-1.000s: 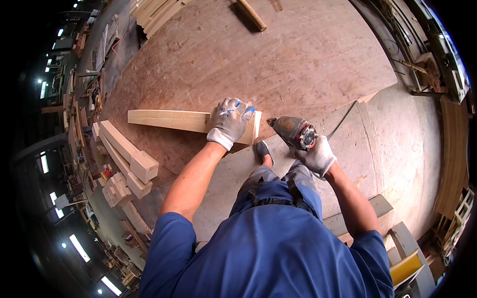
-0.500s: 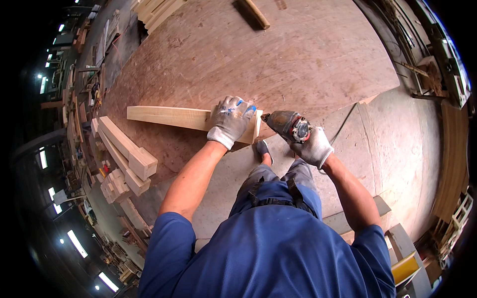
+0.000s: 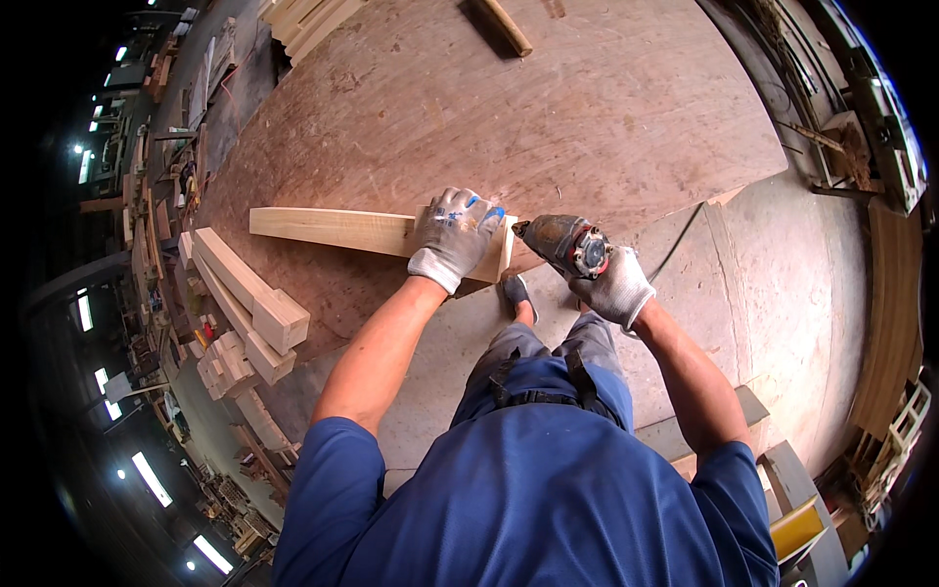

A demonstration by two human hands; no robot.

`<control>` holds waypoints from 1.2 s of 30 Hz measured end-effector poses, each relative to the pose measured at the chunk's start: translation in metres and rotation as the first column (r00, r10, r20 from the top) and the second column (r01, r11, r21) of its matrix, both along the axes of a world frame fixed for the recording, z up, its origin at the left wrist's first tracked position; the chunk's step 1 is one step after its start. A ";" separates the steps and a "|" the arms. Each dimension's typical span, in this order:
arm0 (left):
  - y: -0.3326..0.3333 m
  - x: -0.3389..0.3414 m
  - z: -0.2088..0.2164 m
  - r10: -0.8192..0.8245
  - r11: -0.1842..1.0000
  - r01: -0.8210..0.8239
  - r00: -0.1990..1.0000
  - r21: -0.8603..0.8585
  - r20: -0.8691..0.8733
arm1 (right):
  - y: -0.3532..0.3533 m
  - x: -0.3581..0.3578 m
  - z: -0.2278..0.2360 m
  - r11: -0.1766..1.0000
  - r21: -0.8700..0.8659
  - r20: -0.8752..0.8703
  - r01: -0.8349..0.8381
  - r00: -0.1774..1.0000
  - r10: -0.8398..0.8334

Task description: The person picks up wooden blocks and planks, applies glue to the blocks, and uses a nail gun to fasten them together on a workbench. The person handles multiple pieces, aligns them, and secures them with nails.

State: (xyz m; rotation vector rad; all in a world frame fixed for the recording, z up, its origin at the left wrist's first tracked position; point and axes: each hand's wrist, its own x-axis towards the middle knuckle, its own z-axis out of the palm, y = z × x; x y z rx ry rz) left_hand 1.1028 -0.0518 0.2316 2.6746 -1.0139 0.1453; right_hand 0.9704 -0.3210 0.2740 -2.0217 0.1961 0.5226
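Note:
My left hand, in a grey work glove with blue marks, grips a pale wooden beam near its right end, fingers laid over the top. The beam lies along the near edge of a large wooden tabletop. In my right hand, also gloved, a dark nail gun with a red-trimmed round cap is held by its handle. Its nose points left and is at the beam's end face; whether it touches I cannot tell. The fingers on the handle are partly hidden by the tool's body.
Squared timbers are stacked to the left of the tabletop. A round wooden stick lies at its far side. A thin dark hose runs beside the table's right edge. Planks stand far right; a yellow-sided box is at lower right.
Almost nothing differs. My right hand and the nail gun have shifted very slightly left; the left hand and the beam stay in place.

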 end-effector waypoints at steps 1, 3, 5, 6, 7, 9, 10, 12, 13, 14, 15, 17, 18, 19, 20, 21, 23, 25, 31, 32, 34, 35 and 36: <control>0.000 0.000 0.000 0.001 1.000 -0.001 1.000 0.001 0.000 | 0.000 0.000 -0.001 1.000 -0.001 0.011 0.001 1.000 -0.001; -0.001 0.000 0.000 0.001 1.000 -0.001 1.000 0.000 -0.002 | 0.000 -0.001 -0.004 1.000 -0.003 0.035 0.001 0.999 -0.001; 0.000 0.000 0.000 0.002 1.000 -0.002 1.000 0.000 -0.005 | 0.000 -0.001 -0.002 1.000 0.000 0.025 -0.002 1.000 0.002; 0.001 0.000 -0.001 0.003 1.000 -0.003 1.000 -0.001 -0.008 | -0.001 0.000 -0.001 1.000 0.001 0.019 -0.003 1.000 0.003; 0.001 0.000 -0.001 0.003 1.000 -0.003 1.000 -0.002 -0.011 | -0.001 0.000 0.000 1.000 -0.004 0.010 -0.006 1.000 0.006; 0.000 -0.001 0.001 0.008 1.000 -0.008 1.000 0.001 -0.025 | -0.001 0.002 0.002 1.000 -0.015 -0.009 -0.012 1.000 0.012; 0.000 -0.001 0.002 0.010 1.000 -0.010 0.999 0.002 -0.032 | 0.000 0.002 0.002 1.000 -0.021 -0.001 -0.009 1.000 0.009; -0.001 -0.002 0.002 0.014 1.000 -0.013 0.999 0.010 -0.031 | 0.001 0.001 0.001 0.999 -0.034 0.017 -0.004 1.000 0.004; -0.001 -0.002 0.002 0.015 1.000 -0.015 0.999 0.013 -0.031 | 0.001 0.001 0.001 1.000 -0.029 0.017 -0.002 1.000 0.002; -0.001 -0.002 0.002 0.010 1.000 -0.010 1.000 0.014 -0.029 | 0.001 0.000 0.001 1.000 -0.025 0.017 0.000 1.000 0.000; 0.000 -0.001 0.001 0.005 1.000 -0.004 1.000 0.014 -0.026 | 0.000 0.000 0.001 1.000 -0.021 0.017 0.002 1.000 -0.002; 0.001 -0.001 0.000 -0.002 1.000 0.002 1.000 0.015 -0.022 | 0.000 -0.008 -0.004 0.997 0.046 0.045 0.064 0.997 -0.066; 0.001 -0.001 0.000 -0.002 1.000 0.002 1.000 0.015 -0.020 | 0.000 -0.011 -0.005 0.993 0.078 0.058 0.093 0.994 -0.098; 0.001 -0.002 -0.001 -0.002 1.000 0.002 1.000 0.015 -0.017 | -0.001 -0.012 0.004 0.993 0.068 0.022 0.095 0.995 -0.097; 0.002 -0.001 -0.001 -0.004 1.000 0.004 1.000 0.013 -0.012 | -0.002 -0.017 0.001 0.991 0.083 0.037 0.110 0.993 -0.113; 0.002 -0.002 0.000 -0.004 1.000 0.004 1.000 0.011 -0.005 | -0.003 -0.024 -0.002 0.988 0.097 0.053 0.122 0.990 -0.127; 0.002 -0.001 0.000 -0.002 1.000 0.002 1.000 0.010 -0.004 | -0.004 -0.036 -0.003 0.974 0.163 0.106 0.155 0.979 -0.174; 0.002 -0.001 0.001 0.001 1.000 -0.001 1.000 0.017 -0.018 | -0.005 -0.047 -0.001 0.984 0.126 0.096 0.125 0.986 -0.137; 0.035 0.008 -0.004 0.062 0.998 -0.062 0.998 0.031 0.003 | 0.006 -0.071 -0.005 0.998 0.061 -0.003 0.032 0.999 -0.032; 0.046 0.010 -0.004 0.075 0.994 -0.075 0.997 0.079 0.007 | 0.010 -0.069 0.002 0.998 0.060 -0.017 0.027 1.000 -0.026; 0.052 0.013 -0.004 0.079 0.996 -0.078 0.997 0.043 -0.016 | 0.017 -0.065 0.013 0.998 0.059 -0.046 0.013 0.999 -0.010; 0.053 0.014 -0.005 0.086 0.995 -0.084 0.996 0.043 -0.027 | 0.019 -0.064 0.016 0.996 0.091 0.001 0.024 1.000 -0.024; 0.051 0.014 -0.003 0.090 0.995 -0.088 0.995 0.045 -0.039 | 0.021 -0.064 0.016 0.995 0.093 0.019 0.028 0.999 -0.030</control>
